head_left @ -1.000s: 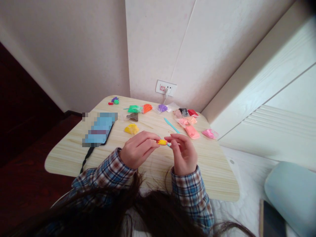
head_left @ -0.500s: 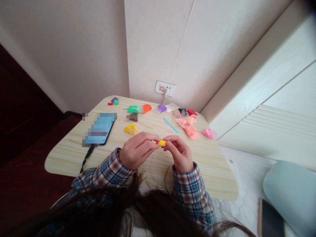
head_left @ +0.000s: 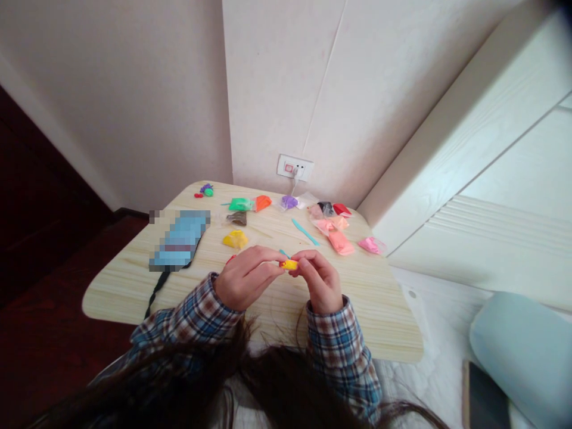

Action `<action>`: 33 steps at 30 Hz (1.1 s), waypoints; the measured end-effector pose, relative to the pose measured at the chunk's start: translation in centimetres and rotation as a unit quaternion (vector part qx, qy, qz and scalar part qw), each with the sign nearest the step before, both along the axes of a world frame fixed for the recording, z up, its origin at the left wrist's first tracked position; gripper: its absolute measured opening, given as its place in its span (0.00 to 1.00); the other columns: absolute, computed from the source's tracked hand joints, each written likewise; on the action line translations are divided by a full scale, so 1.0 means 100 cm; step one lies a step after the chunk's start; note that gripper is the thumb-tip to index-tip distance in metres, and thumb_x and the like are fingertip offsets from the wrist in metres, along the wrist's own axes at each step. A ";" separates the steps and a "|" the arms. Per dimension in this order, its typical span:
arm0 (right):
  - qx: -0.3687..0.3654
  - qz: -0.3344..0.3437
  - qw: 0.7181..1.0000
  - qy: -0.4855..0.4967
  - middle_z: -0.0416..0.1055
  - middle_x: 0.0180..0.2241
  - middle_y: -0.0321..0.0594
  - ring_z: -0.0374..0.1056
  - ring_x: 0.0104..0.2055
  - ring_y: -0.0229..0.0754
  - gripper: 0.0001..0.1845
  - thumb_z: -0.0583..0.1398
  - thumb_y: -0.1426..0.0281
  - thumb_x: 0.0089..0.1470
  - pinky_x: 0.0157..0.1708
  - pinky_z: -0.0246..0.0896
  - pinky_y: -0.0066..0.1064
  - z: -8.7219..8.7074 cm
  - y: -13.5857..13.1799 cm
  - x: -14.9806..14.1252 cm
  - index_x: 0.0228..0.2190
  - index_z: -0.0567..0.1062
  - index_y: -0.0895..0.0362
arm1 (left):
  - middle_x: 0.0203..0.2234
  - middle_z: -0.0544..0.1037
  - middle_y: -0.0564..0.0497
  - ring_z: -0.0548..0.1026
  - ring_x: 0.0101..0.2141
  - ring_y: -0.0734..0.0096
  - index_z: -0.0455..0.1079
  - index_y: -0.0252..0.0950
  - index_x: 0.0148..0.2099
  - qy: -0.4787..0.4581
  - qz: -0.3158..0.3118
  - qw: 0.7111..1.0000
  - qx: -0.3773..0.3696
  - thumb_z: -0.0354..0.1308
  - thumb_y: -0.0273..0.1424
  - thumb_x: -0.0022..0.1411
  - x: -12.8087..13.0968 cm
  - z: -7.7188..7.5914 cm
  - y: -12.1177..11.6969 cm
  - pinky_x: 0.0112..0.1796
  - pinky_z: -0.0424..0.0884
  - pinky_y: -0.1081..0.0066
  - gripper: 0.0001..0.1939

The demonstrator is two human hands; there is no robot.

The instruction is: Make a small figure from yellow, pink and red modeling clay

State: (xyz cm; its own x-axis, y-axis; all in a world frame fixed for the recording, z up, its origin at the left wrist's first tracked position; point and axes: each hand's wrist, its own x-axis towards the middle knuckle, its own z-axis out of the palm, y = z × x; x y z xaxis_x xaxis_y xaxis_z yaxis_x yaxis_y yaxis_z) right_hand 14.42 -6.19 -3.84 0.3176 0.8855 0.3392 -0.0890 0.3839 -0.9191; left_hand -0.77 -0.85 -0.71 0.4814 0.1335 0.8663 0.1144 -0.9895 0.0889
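I see the small yellow clay piece between the hands above the counter, its long axis running left to right, the reddish end leftward. The left hand and right hand each pinch an end, fingertips nearly together. Ahead of me, clear bags hold yellow clay, purple clay and coral clay. Bagged pink clay sits by the right edge; bare wood runs from the right hand to the rounded near corner.
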 end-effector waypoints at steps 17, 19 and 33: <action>-0.044 0.047 0.998 0.024 0.71 0.24 0.35 0.66 0.26 0.35 0.12 0.62 0.60 0.47 0.27 0.62 0.29 0.003 -0.002 0.002 0.29 0.73 0.56 | 0.32 0.77 0.45 0.75 0.35 0.71 0.68 0.33 0.34 -0.003 0.001 1.000 -0.012 0.56 0.21 0.57 -0.001 -0.002 0.001 0.37 0.74 0.72 0.03; -0.045 0.048 0.997 0.027 0.71 0.24 0.35 0.66 0.25 0.35 0.12 0.62 0.59 0.47 0.26 0.61 0.29 0.003 -0.002 0.002 0.28 0.74 0.56 | 0.32 0.77 0.45 0.75 0.35 0.72 0.68 0.33 0.34 -0.003 0.002 1.000 -0.012 0.56 0.21 0.57 -0.001 -0.002 0.001 0.37 0.74 0.72 0.03; -0.039 0.011 0.998 0.044 0.70 0.25 0.32 0.66 0.25 0.32 0.08 0.63 0.63 0.48 0.27 0.61 0.26 0.002 -0.003 -0.002 0.30 0.73 0.54 | 0.30 0.78 0.47 0.76 0.34 0.72 0.70 0.34 0.32 -0.068 0.017 0.988 -0.140 0.60 0.21 0.53 -0.003 -0.001 0.002 0.37 0.73 0.73 0.04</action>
